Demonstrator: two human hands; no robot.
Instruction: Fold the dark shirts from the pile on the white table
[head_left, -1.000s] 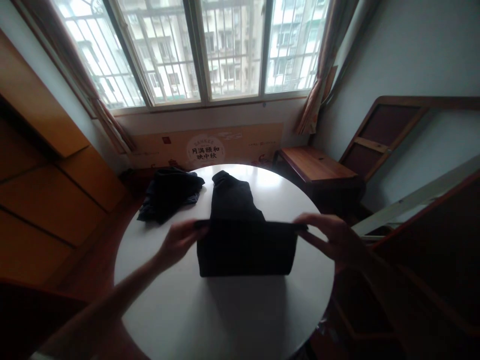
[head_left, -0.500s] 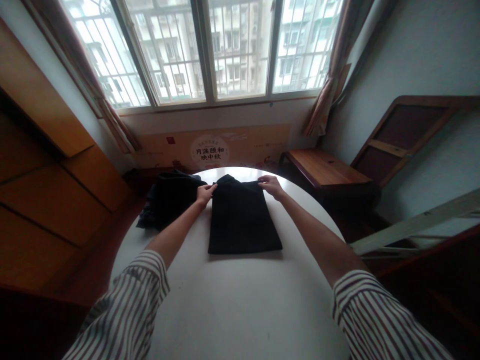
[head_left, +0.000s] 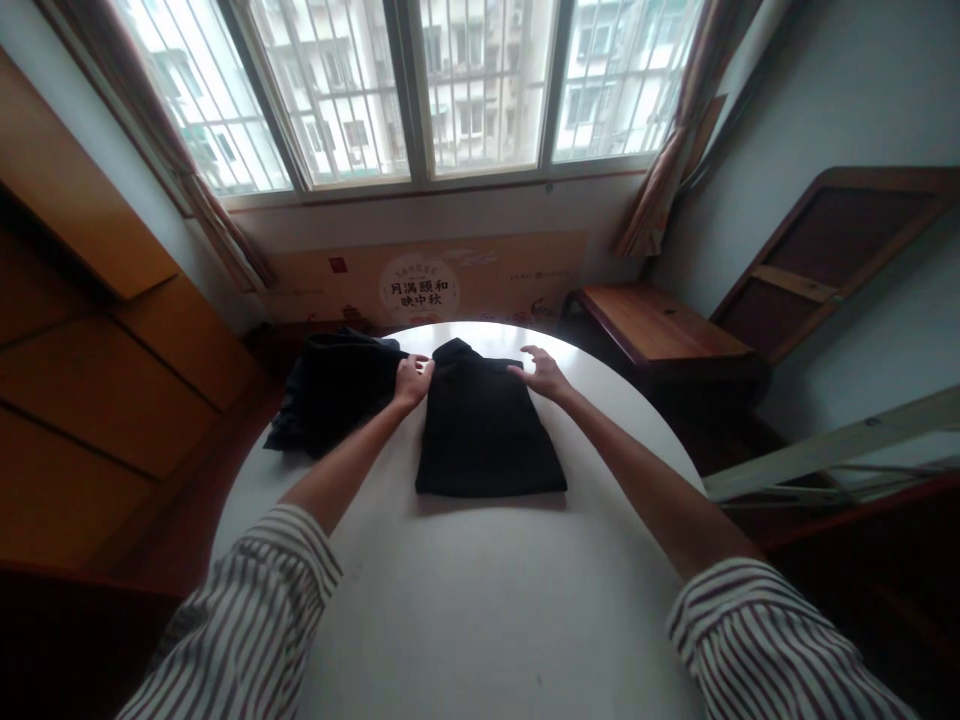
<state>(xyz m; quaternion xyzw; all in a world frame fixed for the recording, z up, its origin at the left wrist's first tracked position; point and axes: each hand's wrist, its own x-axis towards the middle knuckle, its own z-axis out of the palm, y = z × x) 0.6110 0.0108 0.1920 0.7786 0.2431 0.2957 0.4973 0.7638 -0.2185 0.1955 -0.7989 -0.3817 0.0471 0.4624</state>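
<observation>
A hand could pass freely over the near part of the table (head_left: 480, 610), between the two sleeves (head_left: 247, 610) and up to the cloth's (head_left: 487, 435) near edge. Right of the cloth a wedge of tabletop offers a way in, bounded by the right forearm; outside that forearm, more surface runs to the rim. On the left, the pile (head_left: 337, 385) blocks the side, and the left hand (head_left: 414, 380) fills the narrow gap between pile and cloth. The right hand (head_left: 541, 373) obstructs the cloth's far right corner. Beyond the far rim stands the bench (head_left: 660, 325).
</observation>
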